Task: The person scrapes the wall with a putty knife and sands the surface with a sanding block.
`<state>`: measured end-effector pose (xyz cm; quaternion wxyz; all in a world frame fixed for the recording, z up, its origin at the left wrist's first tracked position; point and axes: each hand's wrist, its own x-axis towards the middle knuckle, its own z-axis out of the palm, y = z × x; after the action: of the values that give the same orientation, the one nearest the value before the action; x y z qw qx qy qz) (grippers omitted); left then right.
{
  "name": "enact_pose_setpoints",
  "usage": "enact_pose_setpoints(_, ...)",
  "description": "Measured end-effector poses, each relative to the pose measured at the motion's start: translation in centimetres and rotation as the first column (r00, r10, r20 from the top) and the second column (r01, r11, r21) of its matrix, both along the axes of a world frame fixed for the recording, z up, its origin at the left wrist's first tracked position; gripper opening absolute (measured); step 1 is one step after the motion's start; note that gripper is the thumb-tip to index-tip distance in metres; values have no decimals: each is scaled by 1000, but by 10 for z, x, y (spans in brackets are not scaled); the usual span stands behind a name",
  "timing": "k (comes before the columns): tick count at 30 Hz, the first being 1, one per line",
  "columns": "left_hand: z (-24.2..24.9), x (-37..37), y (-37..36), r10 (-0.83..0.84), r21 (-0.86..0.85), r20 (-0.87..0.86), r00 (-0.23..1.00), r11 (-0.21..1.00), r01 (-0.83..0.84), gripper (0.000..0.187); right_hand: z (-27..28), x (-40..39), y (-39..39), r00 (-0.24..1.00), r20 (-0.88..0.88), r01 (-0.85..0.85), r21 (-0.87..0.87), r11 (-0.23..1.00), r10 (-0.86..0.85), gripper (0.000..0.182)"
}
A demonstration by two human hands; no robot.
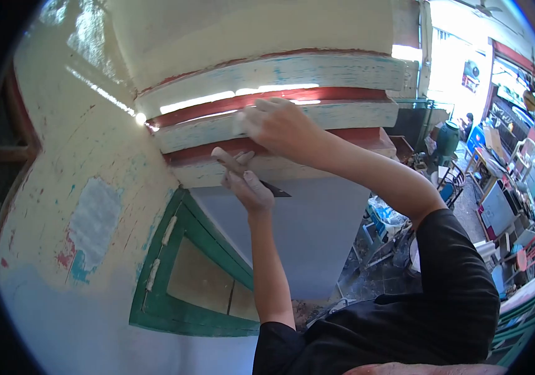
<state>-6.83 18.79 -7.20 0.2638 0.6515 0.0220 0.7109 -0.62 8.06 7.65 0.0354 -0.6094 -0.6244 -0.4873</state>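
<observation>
My left hand (250, 189) is closed round a scraper, held below the lower ledge. The scraper's pale handle (225, 158) points up and left, and its dark blade (277, 190) sticks out to the right below my palm. My right hand (283, 130) is closed and reaches across the front of the painted moulding (336, 116). Something whitish (240, 123) shows at its fingertips, too blurred to name. The moulding has stepped bands of worn white with blue flecks and dark red, and sunlight strikes the upper red band.
A green-framed window (155, 300) sits below on the left. The left wall (55, 187) has flaking paint and a grey patch (95, 215). Down on the right is a cluttered floor with a green barrel (447, 139), a pink chair (529, 252) and a person (468, 125) farther off.
</observation>
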Motion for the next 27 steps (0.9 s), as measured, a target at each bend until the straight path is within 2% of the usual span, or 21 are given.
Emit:
enact_pose_setpoints(2, -5, -1, 5, 29, 22, -29, 999, 999, -28, 80, -15, 17, -40, 995, 96, -45, 225, 973, 24, 31)
enact_pose_setpoints(5, -5, -2, 8, 65, 54, -65, 996, 997, -62, 78, -27, 27, -89, 980, 190, 19, 239, 971, -66, 38)
enact_pose_setpoints(8, -4, 0, 3, 51, 51, -49, 998, 998, -48, 76, -43, 39, -128, 969, 184, 113, 260, 959, -164, 42)
enact_pose_setpoints(12, -3, -1, 2, 42, 46, -42, 998, 998, -41, 75, -78, 63, -170, 970, 172, 107, 337, 935, -173, 41)
enact_pose_setpoints(14, -6, 0, 6, 49, 59, -38, 998, 997, -47, 73, -95, 65, -187, 975, 44, 182, 409, 894, -219, 43)
enact_pose_setpoints(15, -6, 2, 8, 57, 70, -38, 998, 996, -54, 72, -100, 67, -191, 975, 45, 181, 412, 893, -218, 43)
enact_pose_setpoints(17, -10, 7, 12, 66, 64, -27, 997, 996, -64, 69, -111, 67, -198, 989, -45, 140, 606, 783, -142, 45)
enact_pose_setpoints(19, -12, 9, 12, 69, 52, -27, 997, 996, -68, 67, -112, 47, -203, 983, -107, 183, 625, 759, -149, 40)
enact_pose_setpoints(21, -11, 9, 11, 87, 43, -20, 996, 995, -86, 63, -125, 42, -201, 909, -401, 256, 753, 606, 114, 28)
enact_pose_setpoints(22, -11, 11, 11, 85, 40, -32, 996, 996, -84, 63, -128, 41, -201, 907, -392, 240, 783, 573, 155, 20)
enact_pose_setpoints(23, -12, 13, 11, 73, 35, -15, 997, 997, -72, 63, -132, 39, -201, 903, -403, 251, 778, 576, 151, 20)
enact_pose_setpoints(25, -11, 13, 9, 59, 25, -9, 998, 998, -59, 62, -140, 33, -203, 744, -613, 388, 722, 573, 267, 18)
enact_pose_setpoints(27, -9, 11, 8, 96, 48, -22, 995, 994, -95, 61, -146, 38, -203, 746, -604, 390, 738, 551, 281, 17)
